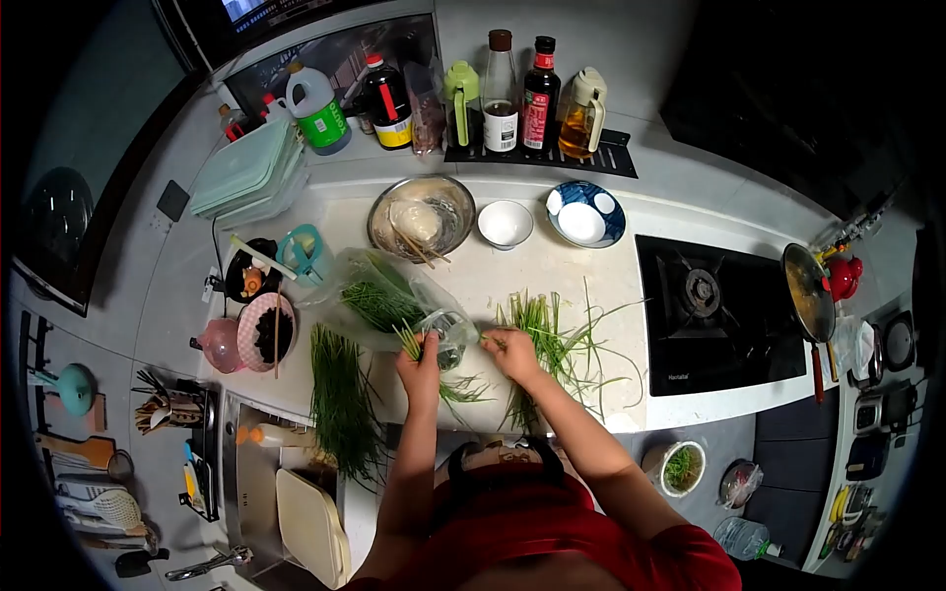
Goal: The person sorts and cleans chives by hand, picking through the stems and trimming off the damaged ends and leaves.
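My left hand (420,366) is closed around a small bunch of chives (408,341), their cut ends poking up past the thumb. My right hand (509,355) is pinched, with a bit of green at its fingertips that looks like chive. Just behind my left hand lies a clear plastic bag (357,264) with more chives inside. To the right of my right hand, loose chives (554,340) spread over the counter. A thick pile of long dark-green chives (340,389) rests left of my left hand, and several stray stalks (463,389) lie between my hands.
Behind stand a metal bowl (455,202) with dough and chopsticks, a white bowl (506,225) and a blue-patterned bowl (588,213). A pink colander (258,360) is at left. The gas stove (724,315) is right, the sink (258,483) front left, a bin (680,468) below.
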The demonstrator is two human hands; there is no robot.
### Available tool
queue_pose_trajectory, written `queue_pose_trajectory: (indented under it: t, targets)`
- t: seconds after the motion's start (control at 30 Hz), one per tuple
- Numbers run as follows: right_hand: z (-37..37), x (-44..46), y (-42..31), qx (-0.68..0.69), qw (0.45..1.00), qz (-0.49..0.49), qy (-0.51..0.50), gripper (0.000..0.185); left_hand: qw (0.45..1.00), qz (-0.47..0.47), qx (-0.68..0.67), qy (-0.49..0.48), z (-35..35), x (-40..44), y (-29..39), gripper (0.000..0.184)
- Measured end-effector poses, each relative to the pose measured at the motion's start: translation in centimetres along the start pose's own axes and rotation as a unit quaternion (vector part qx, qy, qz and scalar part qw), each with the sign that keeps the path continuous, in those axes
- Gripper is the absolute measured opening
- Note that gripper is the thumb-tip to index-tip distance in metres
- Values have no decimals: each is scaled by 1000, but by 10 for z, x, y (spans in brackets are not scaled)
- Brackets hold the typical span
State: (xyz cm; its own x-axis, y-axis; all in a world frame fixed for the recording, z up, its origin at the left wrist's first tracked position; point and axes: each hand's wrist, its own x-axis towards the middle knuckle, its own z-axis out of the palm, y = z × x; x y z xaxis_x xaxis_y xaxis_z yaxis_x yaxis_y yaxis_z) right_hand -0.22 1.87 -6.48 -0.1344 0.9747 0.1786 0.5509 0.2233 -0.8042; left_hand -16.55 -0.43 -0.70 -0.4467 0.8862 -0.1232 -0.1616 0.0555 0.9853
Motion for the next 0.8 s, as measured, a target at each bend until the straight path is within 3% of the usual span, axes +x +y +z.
queue_pose_trajectory:
  t: [0.1,0.23,0.4,0.57,0.67,0.8]
  targets:
    - [-26,-3,-7,151,985,78,41,22,999,-2,26,-27,7,-2,0,12]
    - [-46,-10,0,254,956,107,101,20,990,48,52,-125,34,-12,6,12]
    - [-57,-18,16,307,922,158,173,21,973,89,108,-184,70,-16,-3,11]
    - [-74,-28,10,420,868,218,149,16,945,123,196,-229,86,-16,-5,17]
    - [-71,-33,12,425,873,209,116,17,955,68,112,-265,97,-15,-17,17]
    - [-69,-30,8,428,864,229,134,21,971,53,85,-219,102,-15,-12,15]
